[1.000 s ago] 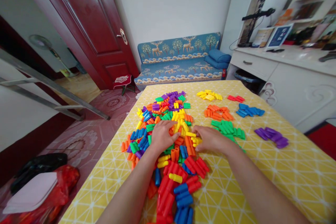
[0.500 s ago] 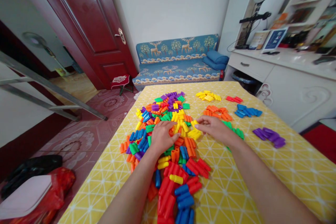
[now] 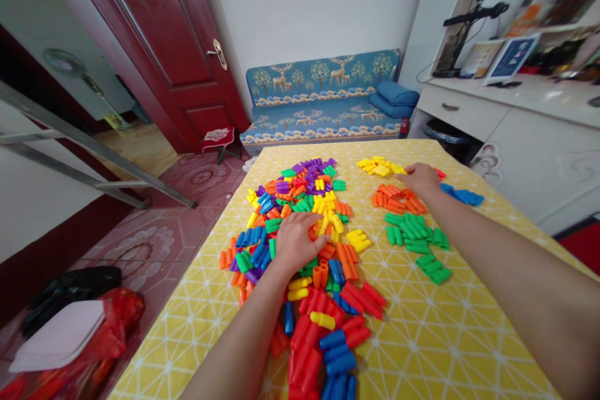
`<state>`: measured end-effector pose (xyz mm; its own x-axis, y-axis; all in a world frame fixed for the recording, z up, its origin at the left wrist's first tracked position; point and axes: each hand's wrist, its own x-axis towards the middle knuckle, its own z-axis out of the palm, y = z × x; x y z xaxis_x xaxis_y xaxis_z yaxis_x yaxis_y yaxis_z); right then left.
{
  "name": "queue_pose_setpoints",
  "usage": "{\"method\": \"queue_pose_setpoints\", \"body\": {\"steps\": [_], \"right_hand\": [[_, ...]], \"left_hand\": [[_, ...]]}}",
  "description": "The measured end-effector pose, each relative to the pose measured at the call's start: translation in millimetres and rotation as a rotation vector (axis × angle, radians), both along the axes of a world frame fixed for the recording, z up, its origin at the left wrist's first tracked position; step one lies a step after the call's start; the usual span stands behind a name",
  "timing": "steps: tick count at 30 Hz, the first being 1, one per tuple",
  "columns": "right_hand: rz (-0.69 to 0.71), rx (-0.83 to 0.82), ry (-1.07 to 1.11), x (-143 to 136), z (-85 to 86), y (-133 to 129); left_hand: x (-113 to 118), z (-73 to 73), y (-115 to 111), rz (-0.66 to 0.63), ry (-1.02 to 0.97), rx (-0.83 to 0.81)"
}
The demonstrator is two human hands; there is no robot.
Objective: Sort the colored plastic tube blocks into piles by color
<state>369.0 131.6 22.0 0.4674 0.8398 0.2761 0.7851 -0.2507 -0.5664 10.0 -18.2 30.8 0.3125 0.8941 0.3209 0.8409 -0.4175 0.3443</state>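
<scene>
My left hand (image 3: 299, 240) rests on the mixed heap of coloured plastic pieces (image 3: 262, 234), its fingers spread, with nothing seen in its grasp. At the right edge of the yellow pile (image 3: 379, 167) is my right hand (image 3: 420, 178), fingers together; whether a piece is between the fingertips is hidden. Nearer me lie an orange pile (image 3: 398, 199) and a green pile (image 3: 415, 231). A small yellow cluster (image 3: 359, 240) sits just right of the heap. Blue pieces (image 3: 462, 194) and a bit of red (image 3: 439, 173) show beyond my right forearm.
A yellow patterned cloth (image 3: 403, 325) covers the table. Past its far edge stands a blue sofa (image 3: 323, 100). A white cabinet (image 3: 525, 131) is at the right, and a metal ladder (image 3: 79, 144) and red bag (image 3: 119, 325) are at the left.
My right hand has moved from the yellow pieces beside the heap out to the far yellow pile. My left hand stays on the heap. The purple pile is now hidden behind my right arm.
</scene>
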Motion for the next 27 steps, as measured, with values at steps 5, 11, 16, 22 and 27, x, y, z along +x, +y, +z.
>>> {"method": "queue_pose_setpoints", "body": {"steps": [5,11,16,22,27], "right_hand": [[-0.040,-0.150,0.015,12,-11.7,5],[-0.003,0.119,0.197,-22,-9.6,-23],[0.353,0.172,0.328,-75,-8.6,-80],[0.702,0.100,0.209,-133,-30.0,-137],[0.745,0.136,0.151,-156,-39.0,-129]], "left_hand": [[-1,-1.5,1,-0.013,-0.009,0.001],[-1,-1.4,1,-0.019,-0.008,-0.001],[-1,-0.3,0,-0.012,-0.004,-0.005],[-1,-2.3,0,-0.004,0.013,0.019],[-1,-3.3,1,-0.003,0.035,0.034]]}}
